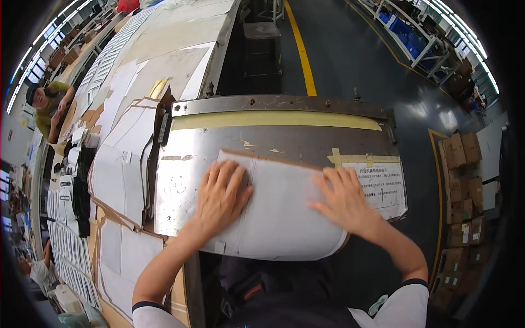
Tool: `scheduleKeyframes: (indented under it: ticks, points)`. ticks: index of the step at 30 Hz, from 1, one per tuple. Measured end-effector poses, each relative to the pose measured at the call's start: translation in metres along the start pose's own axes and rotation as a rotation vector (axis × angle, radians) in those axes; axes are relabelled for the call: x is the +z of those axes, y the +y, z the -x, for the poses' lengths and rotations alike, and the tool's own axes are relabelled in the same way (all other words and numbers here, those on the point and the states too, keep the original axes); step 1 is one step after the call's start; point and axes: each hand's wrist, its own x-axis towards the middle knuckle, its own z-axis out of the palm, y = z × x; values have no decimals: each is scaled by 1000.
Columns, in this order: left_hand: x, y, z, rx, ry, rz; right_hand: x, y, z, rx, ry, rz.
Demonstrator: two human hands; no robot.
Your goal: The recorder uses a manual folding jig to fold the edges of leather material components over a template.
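A metal plate (183,142) formed the work surface, with bright scuffs across its face, a bolted metal bar (290,102) along its far edge and a strip of yellow tape (273,120) just inside that bar. A printed paper notice (389,202) was taped to the right part of the plate. The white panel (287,202), edged in brown, lay on the middle of the plate and overhung its near side in a curve. The left hand (221,192) rested palm down on the panel's left part, fingers extended and unclenched. The right hand (345,199) lay at the panel's far right corner, fingers spread; whether it pinched the edge could not be told.

Left of the plate stood a stack of similar panels (123,169), just beside it. A long table (223,46) covered with pale sheets (186,33) ran away beyond the plate's left corner; across it, well left of the plate, was a co-worker in an olive top (45,116). Beyond the plate were a stool (262,31) and a dark floor (350,65) with a yellow line (301,49). Well to the plate's right were cardboard boxes (464,188), and farther off, a rack (433,42) with blue bins (402,30).
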Motion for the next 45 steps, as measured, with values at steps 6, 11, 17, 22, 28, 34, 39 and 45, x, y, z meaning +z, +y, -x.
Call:
scheduleKeyframes:
  ticks: [6, 11, 17, 22, 28, 34, 39, 45]
  points:
    - [-15, 11, 19, 29, 42, 76, -3, -22, -17, -11, 6, -188]
    - [-13, 6, 24, -41, 86, 181, 34, -36, -71, -59, 154, -294]
    - [-14, 2, 26, -124, 144, -25, 54, -52, -106, -118, 174, -332]
    - [-13, -3, 25, -126, 131, -20, 69, -65, -132, -154, 208, -354]
    - [-17, -3, 19, -154, 101, -70, 82, -70, -147, -121, 227, -502]
    - [-11, -10, 17, -167, 111, -96, 86, -73, -147, -87, 246, -556]
    - [-6, -13, 14, -142, 141, -101, 87, -72, -143, -109, 270, -505]
    - [-7, -12, 8, -195, 148, -54, 72, -68, -130, -196, 293, -531]
